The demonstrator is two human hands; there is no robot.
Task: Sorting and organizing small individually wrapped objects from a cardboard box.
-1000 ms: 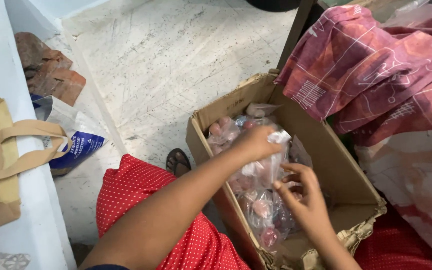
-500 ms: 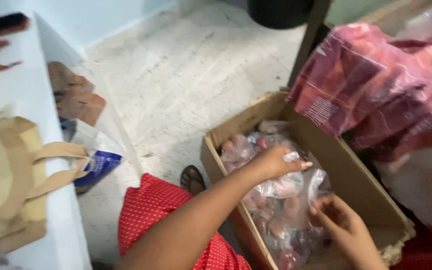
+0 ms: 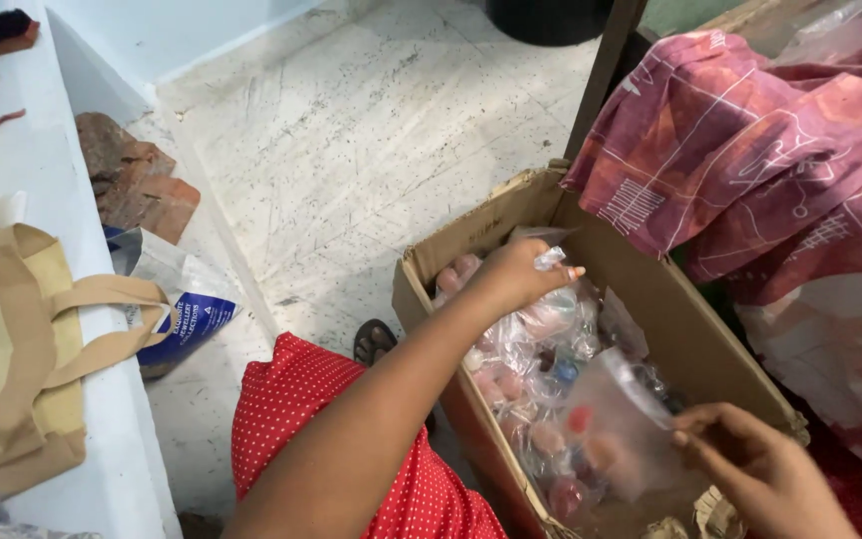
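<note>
An open cardboard box [image 3: 692, 326] stands on the floor, filled with several small clear plastic bags [image 3: 541, 374] of pink, red and blue items. My left hand [image 3: 519, 272] reaches into the box's far end and pinches the top of one clear bag between its fingers. My right hand [image 3: 762, 472] is at the box's near right corner and grips the edge of another clear plastic bag [image 3: 619, 422] that lies tilted over the rest. My knee in red dotted cloth [image 3: 323, 419] is beside the box.
A maroon patterned cloth [image 3: 780, 150] drapes over something right of the box. At left, a tan cloth tote bag [image 3: 10, 349] lies on a white ledge [image 3: 47, 170]. A blue-white plastic packet [image 3: 180, 299] and brown bricks [image 3: 134, 180] sit on the speckled floor [image 3: 351, 140].
The view has shifted right and down. My right hand has drawn back toward the box's near corner, pulling a clear bag with it. My left hand stays at the far end.
</note>
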